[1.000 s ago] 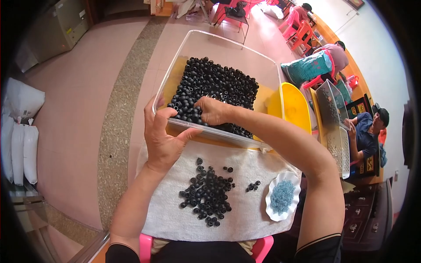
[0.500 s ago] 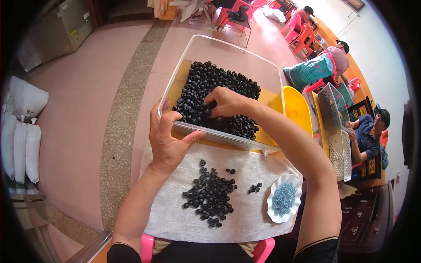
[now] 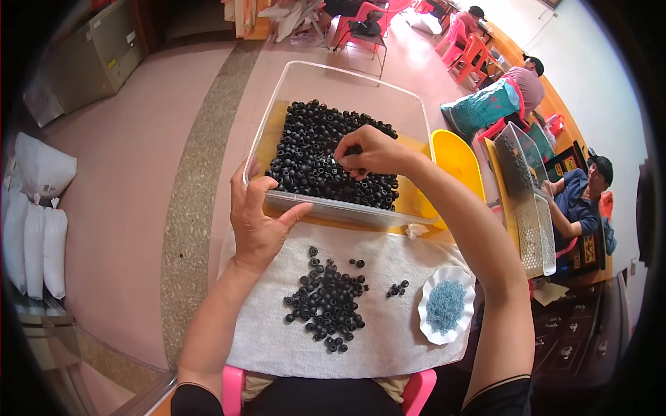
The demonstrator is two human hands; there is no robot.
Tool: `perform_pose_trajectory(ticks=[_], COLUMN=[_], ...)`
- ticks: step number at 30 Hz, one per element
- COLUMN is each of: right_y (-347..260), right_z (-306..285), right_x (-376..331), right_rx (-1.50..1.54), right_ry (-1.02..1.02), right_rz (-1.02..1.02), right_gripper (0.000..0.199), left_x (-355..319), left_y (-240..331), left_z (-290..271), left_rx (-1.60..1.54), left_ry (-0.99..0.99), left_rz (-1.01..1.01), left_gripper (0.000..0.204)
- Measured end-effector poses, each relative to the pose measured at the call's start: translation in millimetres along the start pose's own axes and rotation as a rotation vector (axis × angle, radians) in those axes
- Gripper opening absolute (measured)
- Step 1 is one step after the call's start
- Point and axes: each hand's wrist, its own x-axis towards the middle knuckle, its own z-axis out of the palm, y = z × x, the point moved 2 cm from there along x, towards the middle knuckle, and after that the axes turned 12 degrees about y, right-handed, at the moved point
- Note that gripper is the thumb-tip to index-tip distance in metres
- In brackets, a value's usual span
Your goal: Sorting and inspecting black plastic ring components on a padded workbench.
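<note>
Your left hand (image 3: 258, 223) grips the near wall of the clear tub (image 3: 333, 208), your right hand (image 3: 368, 152) pinches at the many black beads (image 3: 326, 156) inside, while only a small pile (image 3: 326, 301) lies on the towel (image 3: 388, 333) below the tub.

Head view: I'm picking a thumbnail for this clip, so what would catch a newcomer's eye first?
The clear plastic bin heaped with black ring beads sits top centre; the right hand digs into them while the left hand grips the bin's near rim. Below it, a smaller pile of black beads lies on a white towel. A scalloped white dish of blue beads sits at the towel's right edge.
</note>
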Motion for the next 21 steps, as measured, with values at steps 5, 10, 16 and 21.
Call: perform_pose_trajectory(ticks=[5,10,16,21], right_y=[-2.6,-5.2,-18.1,0.6], right_z=[1.4,-3.7,-10.5,-17.8], right_x=[-15.1,-28.6,-48.3,-55.4], right_rx=[0.097,0.009,-0.383,-0.435], right_ry=[0.042,0.102,0.313,0.359], right_rz=[0.039,-0.005,-0.11,-0.262], right_gripper=[0.013,0.012,0.018,0.023], left_x=[-2.7,-3.0,-4.6,-6.2], left_y=[1.3,5.4,9.1,11.6], left_z=[-3.5,-4.1,-9.5,-7.2], left_rx=[0.019,0.025,0.072,0.077], left_ry=[-0.005,-0.021,-0.034,-0.042], left_rz=[0.024,0.036,0.043,0.04], left_gripper=[0.064,0.063,0.063,0.062])
